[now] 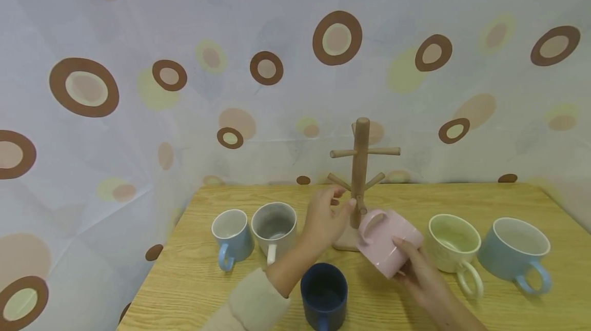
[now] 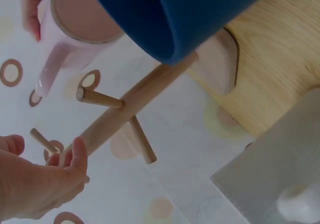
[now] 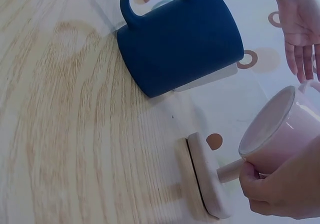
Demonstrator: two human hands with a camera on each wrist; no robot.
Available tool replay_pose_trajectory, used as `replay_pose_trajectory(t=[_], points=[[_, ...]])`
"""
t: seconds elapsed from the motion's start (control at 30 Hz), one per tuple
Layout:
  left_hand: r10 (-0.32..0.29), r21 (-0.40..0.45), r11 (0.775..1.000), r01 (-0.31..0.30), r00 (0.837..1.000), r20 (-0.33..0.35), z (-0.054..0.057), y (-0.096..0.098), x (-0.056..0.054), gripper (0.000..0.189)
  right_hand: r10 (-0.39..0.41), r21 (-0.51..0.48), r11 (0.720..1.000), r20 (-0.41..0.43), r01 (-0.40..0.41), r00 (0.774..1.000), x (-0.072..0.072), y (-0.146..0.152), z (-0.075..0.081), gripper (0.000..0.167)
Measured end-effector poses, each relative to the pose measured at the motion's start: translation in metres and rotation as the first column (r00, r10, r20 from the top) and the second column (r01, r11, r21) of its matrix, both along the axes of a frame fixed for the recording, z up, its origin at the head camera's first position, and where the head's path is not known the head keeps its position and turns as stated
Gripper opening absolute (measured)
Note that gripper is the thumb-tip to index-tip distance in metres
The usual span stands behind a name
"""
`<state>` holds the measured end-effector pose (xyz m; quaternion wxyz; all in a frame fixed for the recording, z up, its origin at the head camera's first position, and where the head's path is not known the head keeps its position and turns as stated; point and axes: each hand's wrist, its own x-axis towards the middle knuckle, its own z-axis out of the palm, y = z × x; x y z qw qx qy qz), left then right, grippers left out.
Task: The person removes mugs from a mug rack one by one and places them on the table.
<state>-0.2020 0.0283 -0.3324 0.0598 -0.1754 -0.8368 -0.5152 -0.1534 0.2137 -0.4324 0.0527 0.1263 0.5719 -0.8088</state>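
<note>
In the head view my right hand (image 1: 417, 274) grips a pink mug (image 1: 392, 241) by its body. The mug is tilted off the table, its handle turned toward the wooden mug tree (image 1: 361, 167). My left hand (image 1: 325, 215) is beside the tree's post, near the lower pegs, fingers loosely bent and holding nothing. In the right wrist view the left hand (image 3: 300, 39) shows its palm and extended fingers close to the pink mug (image 3: 285, 126). A dark blue mug (image 1: 324, 295) stands upright in front of the tree, near my left forearm.
Left of the tree stand a small light blue mug (image 1: 234, 238) and a white mug with a grey inside (image 1: 277, 236). To the right are a pale green mug (image 1: 450, 249) and a wide light blue cup (image 1: 512, 254). A patterned curtain (image 1: 286, 110) hangs behind the wooden table (image 1: 184, 290).
</note>
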Motion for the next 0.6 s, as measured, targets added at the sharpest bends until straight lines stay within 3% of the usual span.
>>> replay_pose_trajectory(t=[0.1,0.23,0.43,0.6], points=[[-0.067,0.034,0.997,0.064,0.993,0.1,-0.003,0.003,0.003,0.033,0.018,0.021,1.0,-0.01,-0.018,1.0,0.0,0.001,0.001,0.013],[-0.154,0.096,0.986,0.136,0.965,0.212,-0.007,0.005,0.007,0.029,0.048,0.03,0.998,-0.021,-0.048,0.999,0.0,0.003,0.002,0.012],[-0.235,0.213,0.963,0.165,0.901,0.365,-0.007,0.007,0.013,0.032,0.092,0.041,0.995,-0.044,-0.09,0.995,-0.001,0.006,0.002,0.016],[-0.311,0.329,0.929,0.17,0.842,0.442,-0.006,0.009,0.017,0.031,0.143,0.077,0.988,-0.073,-0.137,0.987,-0.003,0.011,0.001,0.018]])
